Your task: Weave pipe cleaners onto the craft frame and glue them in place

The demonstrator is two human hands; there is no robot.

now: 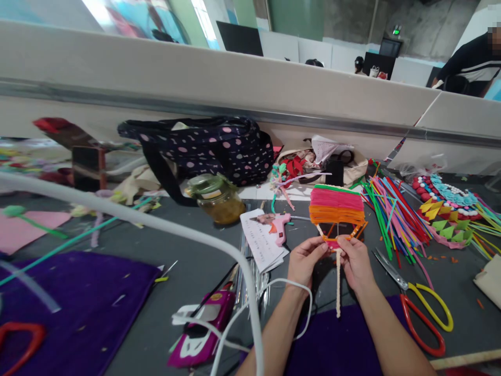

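Fuzzy pipe-cleaner weaving point(336, 207); glossy plastic-handled metal scissors point(417, 303); matt table point(195, 261).

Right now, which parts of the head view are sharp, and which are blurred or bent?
Head view: the left hand, right hand and woven fan are sharp; the white tube close to the lens is soft; the left table edge smears; the partition wall bows from wide-angle distortion.
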